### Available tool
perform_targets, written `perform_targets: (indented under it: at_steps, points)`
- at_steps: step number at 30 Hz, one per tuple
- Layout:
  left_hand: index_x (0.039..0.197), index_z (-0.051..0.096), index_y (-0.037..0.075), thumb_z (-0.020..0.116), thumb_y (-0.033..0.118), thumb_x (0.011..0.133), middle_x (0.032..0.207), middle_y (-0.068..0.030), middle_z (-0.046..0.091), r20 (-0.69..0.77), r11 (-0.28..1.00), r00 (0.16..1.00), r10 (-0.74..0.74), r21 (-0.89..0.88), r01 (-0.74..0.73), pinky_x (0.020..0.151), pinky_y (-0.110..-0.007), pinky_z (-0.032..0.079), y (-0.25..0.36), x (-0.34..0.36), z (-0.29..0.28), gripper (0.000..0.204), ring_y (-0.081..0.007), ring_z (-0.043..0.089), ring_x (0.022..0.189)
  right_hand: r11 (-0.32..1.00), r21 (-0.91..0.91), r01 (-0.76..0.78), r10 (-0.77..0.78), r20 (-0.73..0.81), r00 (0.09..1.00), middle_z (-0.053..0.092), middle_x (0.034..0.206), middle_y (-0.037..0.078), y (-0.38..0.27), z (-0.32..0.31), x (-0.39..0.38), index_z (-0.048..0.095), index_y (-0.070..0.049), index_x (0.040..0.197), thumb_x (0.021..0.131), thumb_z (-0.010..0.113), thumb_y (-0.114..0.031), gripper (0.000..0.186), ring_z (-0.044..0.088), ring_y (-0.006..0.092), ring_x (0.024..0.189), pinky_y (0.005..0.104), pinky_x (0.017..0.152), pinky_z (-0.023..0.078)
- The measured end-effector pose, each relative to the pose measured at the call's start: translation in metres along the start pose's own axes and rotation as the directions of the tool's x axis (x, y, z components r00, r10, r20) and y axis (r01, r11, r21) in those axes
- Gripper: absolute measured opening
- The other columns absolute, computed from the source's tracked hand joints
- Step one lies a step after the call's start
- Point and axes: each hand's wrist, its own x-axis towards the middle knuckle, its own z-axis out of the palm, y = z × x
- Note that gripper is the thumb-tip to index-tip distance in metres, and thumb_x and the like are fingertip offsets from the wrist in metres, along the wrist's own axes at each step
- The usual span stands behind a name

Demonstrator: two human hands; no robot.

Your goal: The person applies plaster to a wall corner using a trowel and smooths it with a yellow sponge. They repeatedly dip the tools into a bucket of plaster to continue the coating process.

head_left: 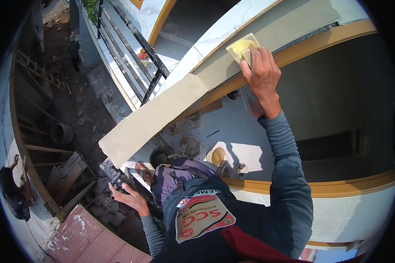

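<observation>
While my right hand (262, 72) grips a yellow float (240, 46) at upper centre, the plaster band (219, 68) looks coated, smoothing probably unfinished; whether my left hand (132, 199), lower left, holds anything, I cannot tell.

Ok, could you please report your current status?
Right hand gripping yellow float over grey plaster band. Left hand lower, grip unclear. Black railing close alongside the band.

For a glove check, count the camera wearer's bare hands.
2: right hand gripping the yellow float; left hand near the lower end of the grey strip.
</observation>
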Motion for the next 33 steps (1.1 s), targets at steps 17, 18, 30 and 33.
perform_targets:
  at_steps: [17,18,30,33]
  points:
    - [0.141,0.042,-0.003,0.043,0.044,0.104,0.122,-0.0257,0.05,-0.009,1.0,1.0,-0.008,-0.008,0.008,0.102,-0.05,0.032,0.002,0.0,0.0,0.06,-0.0394,0.046,0.112,0.411,0.729,-0.547,0.555,0.276,0.785,0.071,0.102,0.019,-0.012,0.013,-0.011,0.063,0.007,0.116,0.087,0.072,-0.012,0.036,0.071,0.021,0.092,0.0287,0.077,0.055]
    - [0.141,0.042,-0.003,0.043,0.044,0.104,0.122,-0.0258,0.05,-0.001,1.0,1.0,-0.008,0.0,0.008,0.102,-0.051,0.032,0.003,0.001,0.0,0.06,-0.0394,0.046,0.112,0.377,0.735,-0.564,0.603,0.267,0.752,0.071,0.097,0.017,-0.009,0.019,-0.009,0.064,0.007,0.114,0.086,0.073,-0.012,0.035,0.07,0.0173,0.088,0.0275,0.076,0.054]
    - [0.142,0.041,-0.003,0.044,0.044,0.104,0.123,-0.0259,0.05,0.009,1.0,1.0,0.013,-0.013,-0.013,0.102,-0.05,0.033,0.0,0.0,0.001,0.061,-0.039,0.047,0.112,0.935,0.167,-0.312,0.326,-0.058,0.944,0.064,0.092,0.012,-0.003,-0.034,0.004,0.069,0.0,0.102,0.075,0.074,-0.013,0.03,0.066,0.0279,0.08,0.0386,0.067,0.054]
    - [0.142,0.041,-0.003,0.044,0.044,0.104,0.121,-0.0254,0.05,-0.01,1.0,1.0,0.0,-0.008,0.0,0.102,-0.05,0.033,0.0,0.002,-0.001,0.061,-0.0388,0.047,0.111,0.978,-0.157,-0.138,0.143,0.021,0.989,0.06,0.091,0.011,0.014,-0.024,0.036,0.066,0.0,0.096,0.075,0.072,-0.013,0.026,0.063,0.0294,0.084,0.0411,0.067,0.053]
